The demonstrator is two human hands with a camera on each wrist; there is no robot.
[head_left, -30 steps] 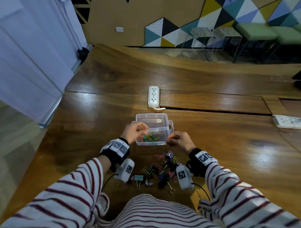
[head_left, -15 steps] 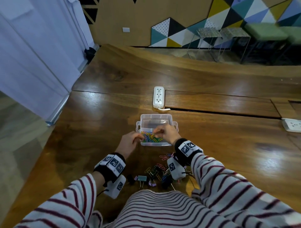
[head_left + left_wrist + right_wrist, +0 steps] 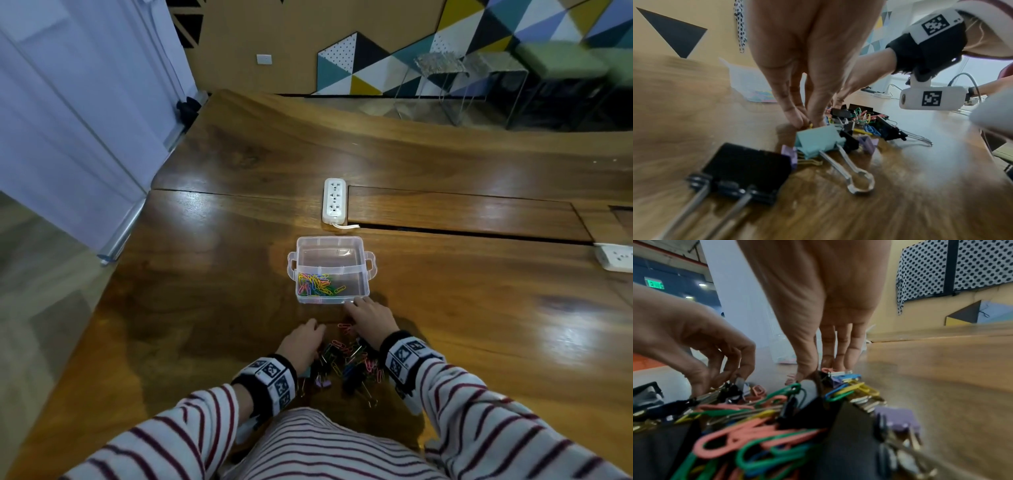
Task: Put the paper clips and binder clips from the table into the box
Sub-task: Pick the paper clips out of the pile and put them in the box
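A clear plastic box [image 3: 331, 238] stands on the wooden table, with colourful paper clips [image 3: 315, 284] in its near left part. A mixed pile of paper clips and binder clips [image 3: 346, 359] lies just in front of it, between my hands. My left hand [image 3: 317, 329] reaches down into the pile's left side; its thumb and fingers [image 3: 795, 118] pinch clips there. A teal binder clip [image 3: 818, 141] and a black one [image 3: 744, 168] lie nearer my wrist. My right hand [image 3: 356, 304] touches the pile's far edge with straight fingers [image 3: 828, 360], close to the box's near wall.
A white power strip [image 3: 334, 200] lies behind the box by a long slot in the tabletop. A second strip [image 3: 615, 257] sits at the right edge. The table's left edge [image 3: 137, 240] drops to the floor. Stools stand beyond the far side.
My right hand has come back from over the box to the pile. My left hand has drawn back from the box's left side into the pile.
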